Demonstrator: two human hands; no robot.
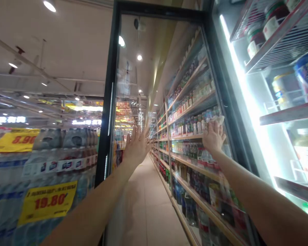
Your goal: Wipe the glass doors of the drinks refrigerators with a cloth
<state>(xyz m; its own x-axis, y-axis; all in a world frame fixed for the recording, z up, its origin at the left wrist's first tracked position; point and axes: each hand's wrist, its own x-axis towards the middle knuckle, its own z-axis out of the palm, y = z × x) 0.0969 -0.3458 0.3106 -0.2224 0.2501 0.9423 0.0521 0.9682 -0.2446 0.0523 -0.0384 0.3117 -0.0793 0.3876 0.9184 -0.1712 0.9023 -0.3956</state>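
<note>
A black-framed glass door (146, 78) of a lit fridge stands swung out in front of me. My left hand (137, 147) is raised at the glass with its palm forward and fingers spread; nothing is in it. On the right side of the pane, my right hand (213, 138) holds a crumpled white cloth (219, 119) flat against the glass, near the door's frame. Whether the cloth is fabric or paper is hard to tell. Most of it lies hidden under the fingers.
Lit fridge shelves (284, 114) with jars and cartons are at the right. Shrink-wrapped bottle packs (59, 162) stand at the left, carrying a yellow price sign (48, 201). Through the glass appear long shelves of bottles (190, 130) beside an aisle floor (146, 205).
</note>
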